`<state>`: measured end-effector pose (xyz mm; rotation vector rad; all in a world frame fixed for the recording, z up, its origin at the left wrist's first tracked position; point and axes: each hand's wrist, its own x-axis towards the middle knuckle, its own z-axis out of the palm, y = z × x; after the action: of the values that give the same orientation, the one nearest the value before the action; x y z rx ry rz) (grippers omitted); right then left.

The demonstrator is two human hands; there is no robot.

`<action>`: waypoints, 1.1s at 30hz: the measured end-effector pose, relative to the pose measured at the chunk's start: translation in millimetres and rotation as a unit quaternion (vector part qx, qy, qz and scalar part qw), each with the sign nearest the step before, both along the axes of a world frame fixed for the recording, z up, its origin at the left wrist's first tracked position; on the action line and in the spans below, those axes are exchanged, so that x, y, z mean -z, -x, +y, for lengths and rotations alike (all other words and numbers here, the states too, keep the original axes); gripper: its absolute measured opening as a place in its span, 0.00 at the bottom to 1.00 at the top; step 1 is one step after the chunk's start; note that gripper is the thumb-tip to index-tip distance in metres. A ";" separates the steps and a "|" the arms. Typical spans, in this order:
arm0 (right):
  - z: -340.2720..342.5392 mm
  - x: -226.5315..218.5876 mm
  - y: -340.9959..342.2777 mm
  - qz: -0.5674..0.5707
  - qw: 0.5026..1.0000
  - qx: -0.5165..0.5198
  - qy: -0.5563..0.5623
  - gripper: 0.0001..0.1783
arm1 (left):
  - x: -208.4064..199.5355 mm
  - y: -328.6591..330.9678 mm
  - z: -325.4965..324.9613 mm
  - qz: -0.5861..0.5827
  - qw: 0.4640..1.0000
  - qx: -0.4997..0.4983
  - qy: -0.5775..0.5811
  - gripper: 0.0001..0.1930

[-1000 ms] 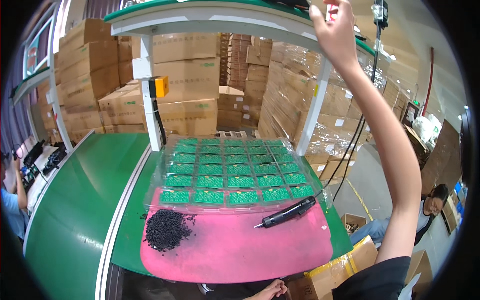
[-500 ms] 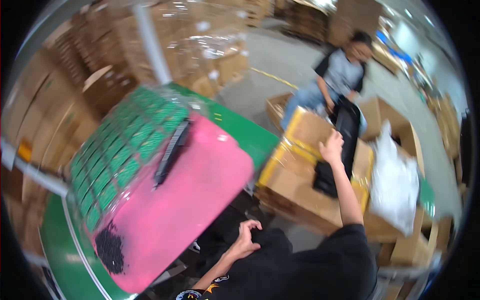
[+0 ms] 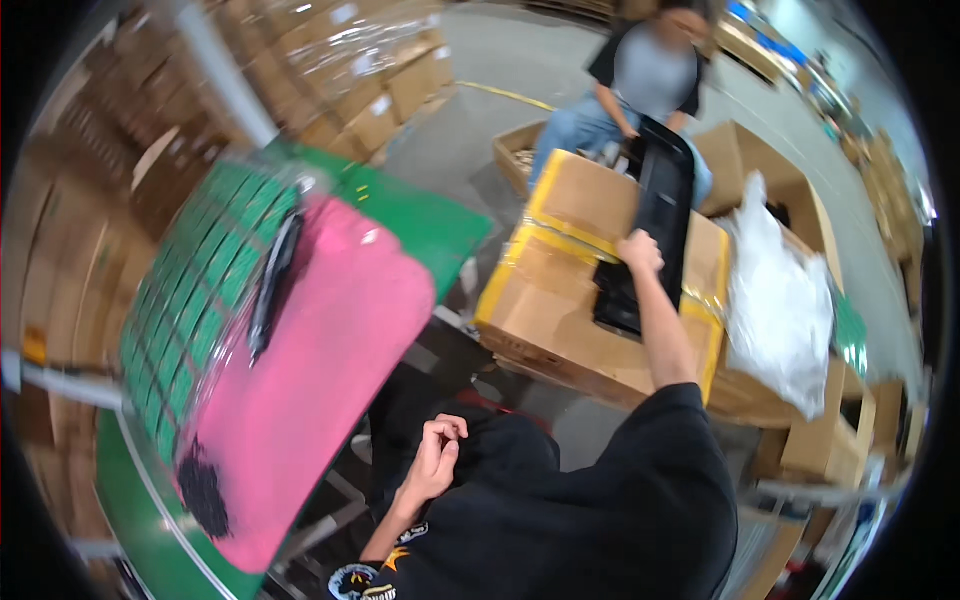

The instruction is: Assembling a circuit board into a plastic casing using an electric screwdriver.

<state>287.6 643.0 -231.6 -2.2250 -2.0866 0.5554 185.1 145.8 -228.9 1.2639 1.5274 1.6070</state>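
My right hand reaches out over a cardboard box, its fingers closed on the near left edge of a long black plastic tray-like part. The part slants across the box top, its far end by the co-worker's hands. Beneath my right wrist, a black piece lies on the box; whether it belongs to the same part I cannot tell. My left hand rests above my lap, empty, fingers loosely curled and thumb a little apart. To its left, a long narrow black part lies on a pink mat.
A seated co-worker is across the taped cardboard box. White plastic wrapping lies right of it. On the green table stand wrapped green blocks and a heap of small black pieces. Stacked cartons stand behind.
My right hand has gone from open fingers over the black part to a closed grip on its edge. The part now shows its hollow side. My view has shifted right.
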 end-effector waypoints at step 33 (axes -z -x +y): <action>-392.7 -250.7 315.0 0.236 0.293 -0.907 -0.190 0.10 | -177.0 177.7 -175.8 0.367 0.809 -0.313 0.336 0.14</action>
<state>-27.4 250.3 19.0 1.2904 -2.5357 0.3240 7.4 -29.9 -51.8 1.0331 2.8999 0.6697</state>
